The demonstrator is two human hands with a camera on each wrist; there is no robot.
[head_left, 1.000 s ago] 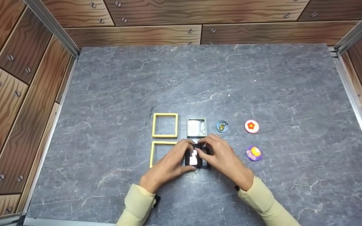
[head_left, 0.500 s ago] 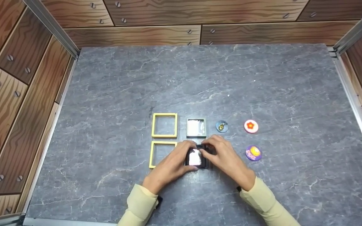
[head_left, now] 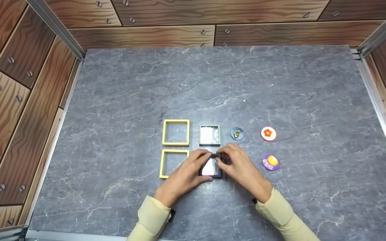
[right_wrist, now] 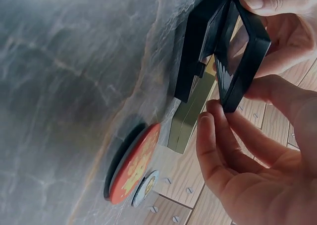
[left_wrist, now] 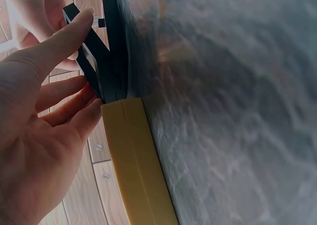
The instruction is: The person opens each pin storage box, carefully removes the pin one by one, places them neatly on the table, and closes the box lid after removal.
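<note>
A black hinged square display frame (head_left: 220,172) with a clear film window stands on the table, partly folded. Its raised half (right_wrist: 255,41) tilts over the lower half (right_wrist: 190,56), a narrow wedge apart; they meet on the side near the yellow frame. My left hand (head_left: 184,172) pinches the raised half, thumb on the near edge and fingers at the far edge. Thumb and fingertips of my right hand (head_left: 238,164) pinch that half's free right edge. Beside my right hand lies a red round badge (right_wrist: 136,165), hidden under that hand in the head view.
Two yellow square frames (head_left: 176,144) (head_left: 162,164) lie left of the black one. A grey-green frame (head_left: 209,144) sits behind it. Rightward are a blue badge (head_left: 237,134), a white badge with a red flower (head_left: 268,134) and a purple badge (head_left: 271,162). Wood-patterned walls (head_left: 166,35) border the table.
The black frame's raised half has swung rightward and down, covering more of the lower half. My left hand moved slightly right with it; my right hand shifted only a little.
</note>
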